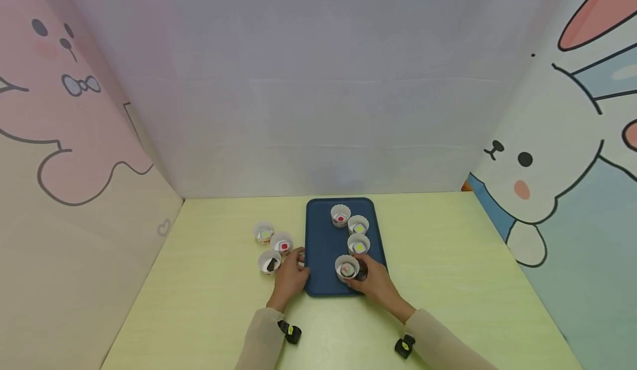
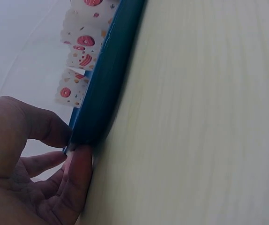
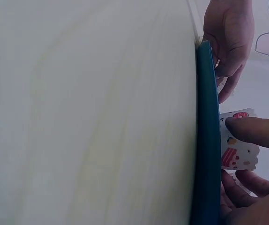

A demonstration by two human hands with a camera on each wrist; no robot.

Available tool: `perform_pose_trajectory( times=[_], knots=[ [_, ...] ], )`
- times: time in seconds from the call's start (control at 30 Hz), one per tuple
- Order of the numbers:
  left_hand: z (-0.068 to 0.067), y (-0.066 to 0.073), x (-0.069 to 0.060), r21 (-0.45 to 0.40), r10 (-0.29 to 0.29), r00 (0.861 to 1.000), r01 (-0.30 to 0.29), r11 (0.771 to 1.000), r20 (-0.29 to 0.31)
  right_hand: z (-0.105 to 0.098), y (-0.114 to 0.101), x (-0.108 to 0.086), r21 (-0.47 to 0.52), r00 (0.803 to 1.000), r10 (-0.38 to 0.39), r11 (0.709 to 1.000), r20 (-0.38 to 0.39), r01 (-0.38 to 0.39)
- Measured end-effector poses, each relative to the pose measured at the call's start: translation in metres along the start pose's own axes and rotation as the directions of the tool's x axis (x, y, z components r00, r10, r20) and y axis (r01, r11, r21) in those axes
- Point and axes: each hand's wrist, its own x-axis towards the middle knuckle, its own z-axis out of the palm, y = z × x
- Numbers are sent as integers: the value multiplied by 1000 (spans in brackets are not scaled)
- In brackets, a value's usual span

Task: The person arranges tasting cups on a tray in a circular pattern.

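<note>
A blue tray (image 1: 320, 248) lies on the table with several white paper cups on its right part. My right hand (image 1: 375, 284) holds the nearest cup (image 1: 346, 268) between thumb and fingers, at the tray's near right; the right wrist view shows the thumb against that printed cup (image 3: 240, 150). My left hand (image 1: 291, 276) pinches the tray's left edge, and in the left wrist view its thumb and fingers (image 2: 80, 164) meet at the tray rim (image 2: 108, 75). Small items sit inside the cups, some with yellow-green or red on them.
Left of the tray, close to my left hand, three more cups stand on the table: one with a yellow-green item (image 1: 264, 233), one with a red item (image 1: 282, 243), one with a black item (image 1: 269, 262). A pale wall (image 1: 318, 110) rises behind the table (image 1: 448, 259).
</note>
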Motion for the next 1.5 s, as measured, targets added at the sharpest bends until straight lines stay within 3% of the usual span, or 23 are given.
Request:
perform_pose_trajectory(
  times=[0.37, 1.03, 1.5],
  knots=[
    [0, 0, 1, 1, 7, 1000, -7, 1000, -9, 0, 1, 4, 2, 998, 65, 998, -20, -65],
    [2, 0, 0, -17, -10, 1000, 9, 1000, -12, -2, 0, 8, 18, 996, 85, 996, -7, -85],
    [2, -1, 1, -13, -7, 1000, 7, 1000, -11, -19, -9, 0, 63, 996, 89, 994, -25, -87]
  ],
)
